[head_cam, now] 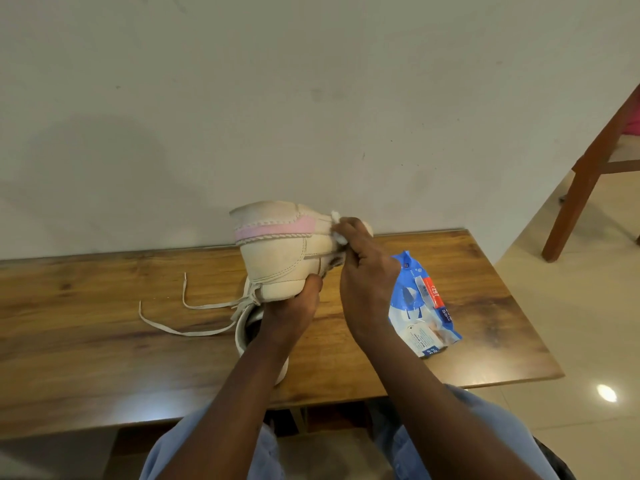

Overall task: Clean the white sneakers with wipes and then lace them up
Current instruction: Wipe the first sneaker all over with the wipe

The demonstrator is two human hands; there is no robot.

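A white sneaker (280, 249) with a pink stripe is held up above the table, its side facing me. My left hand (294, 308) grips it from below at the near end. My right hand (363, 268) pinches a crumpled white wipe (337, 228) and presses it against the sneaker's right part. A second white sneaker (244, 332) lies on the table under my left arm, mostly hidden. Its loose laces (180, 313) trail to the left.
A blue pack of wet wipes (420, 306) lies on the wooden table (104, 306) right of my hands. The table stands against a pale wall. A wooden chair leg (575, 199) stands on the tiled floor at the far right.
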